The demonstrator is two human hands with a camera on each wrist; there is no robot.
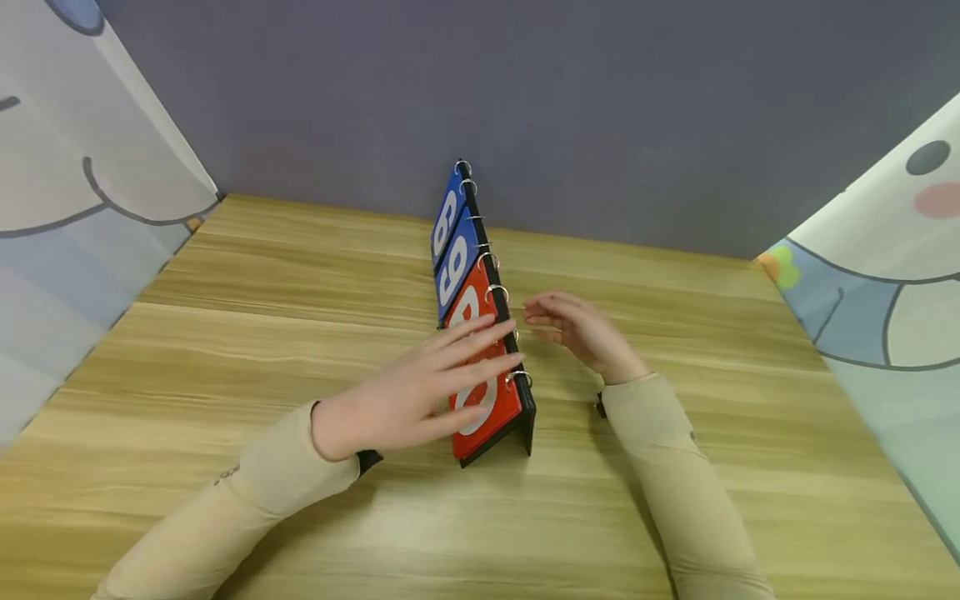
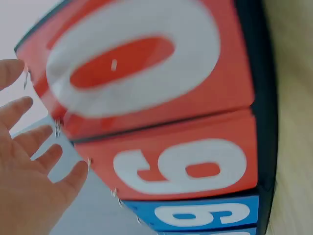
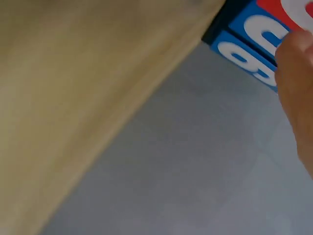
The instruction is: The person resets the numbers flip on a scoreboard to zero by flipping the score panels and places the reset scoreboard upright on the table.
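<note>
A tabletop flip scoreboard [image 1: 530, 421] stands like a tent, its ringed top edge running away from me. Two red number cards [image 2: 122, 63] are nearest, showing 0 and 9 in the left wrist view, and blue number cards [image 1: 456, 260] sit farther off. My left hand [image 1: 420, 392] spreads over the red side with fingers straight, fingertips near the top rings [image 1: 517, 379]; nothing is in its grasp. On the other side of the board, my right hand [image 1: 588, 333] hovers beside the rings, fingers loosely bent and holding nothing. Only part of it shows in the right wrist view.
The scoreboard rests on a wood-grain table [image 1: 300, 283]. A grey panel [image 1: 600, 108] rises behind the table's far edge. Cartoon-printed sheets flank the left [image 1: 67, 275] and right [image 1: 862, 325] sides.
</note>
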